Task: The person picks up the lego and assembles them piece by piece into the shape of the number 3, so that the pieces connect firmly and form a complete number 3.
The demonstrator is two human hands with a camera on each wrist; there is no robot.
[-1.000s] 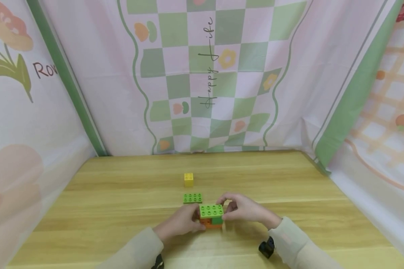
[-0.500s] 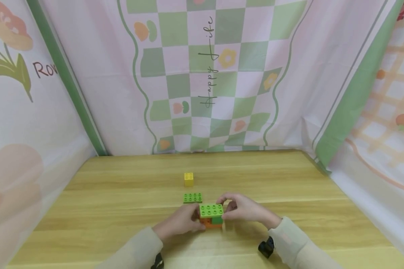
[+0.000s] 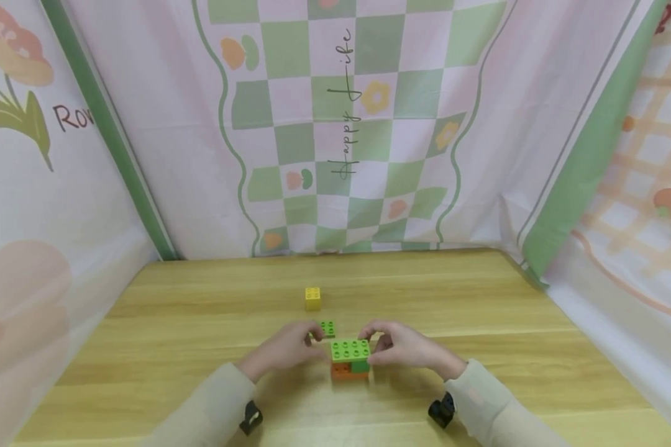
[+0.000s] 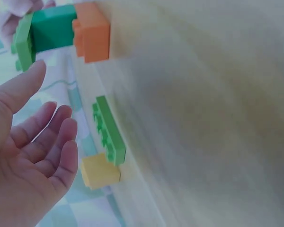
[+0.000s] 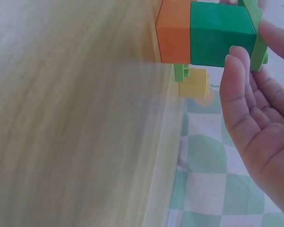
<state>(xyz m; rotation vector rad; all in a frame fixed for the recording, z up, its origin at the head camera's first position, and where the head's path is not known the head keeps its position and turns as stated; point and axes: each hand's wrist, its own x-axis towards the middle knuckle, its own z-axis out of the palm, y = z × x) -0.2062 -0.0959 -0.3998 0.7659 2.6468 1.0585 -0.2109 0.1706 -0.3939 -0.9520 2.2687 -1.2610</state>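
A small stack of toy building bricks stands on the table: an orange brick at the bottom, a dark green brick above its right part, and a light green plate on top. My right hand pinches the stack's right end, thumb at the plate's near corner and fingers at the far side. To the left, my left hand is apart from the stack with relaxed fingers, nothing in it. In the head view it partly covers a second light green plate, which lies flat behind the stack.
A yellow brick stands farther back on the wooden table. Patterned cloth hangs along the back edge and both sides. Black wrist cameras show under both sleeves.
My left hand has let go of the stack and moved left and slightly away, now overlapping the loose light green plate. The right hand and the stack stay in place.
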